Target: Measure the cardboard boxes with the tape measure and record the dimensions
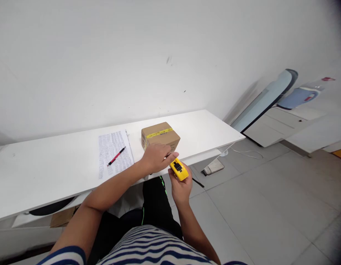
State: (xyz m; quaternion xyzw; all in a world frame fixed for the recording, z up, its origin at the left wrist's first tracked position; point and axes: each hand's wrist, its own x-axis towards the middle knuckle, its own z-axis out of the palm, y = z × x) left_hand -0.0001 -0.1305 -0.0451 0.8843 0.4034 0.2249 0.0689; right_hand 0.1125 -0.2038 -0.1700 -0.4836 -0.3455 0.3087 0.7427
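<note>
My right hand (pixel 181 186) is wrapped around a yellow tape measure (pixel 179 169) with a black slider on its face. It is held just off the table's front edge. My left hand (pixel 157 157) reaches across from the left, its thumb and fingers closed at the front end of the tape measure. Whether any blade is out between them is hidden. Right behind my left hand, a brown cardboard box (pixel 162 136) with yellow tape across its top sits on the white table (pixel 203 129). My left fingers overlap the box's front face; I cannot tell whether they touch it.
A handwritten sheet of paper (pixel 115 141) lies left of the box, with a red and black pen (pixel 116 156) on it. A wall runs behind the table. On the right stand a white cabinet (pixel 275 125), a leaning panel (pixel 266 97) and a bottle of blue liquid (pixel 298 96).
</note>
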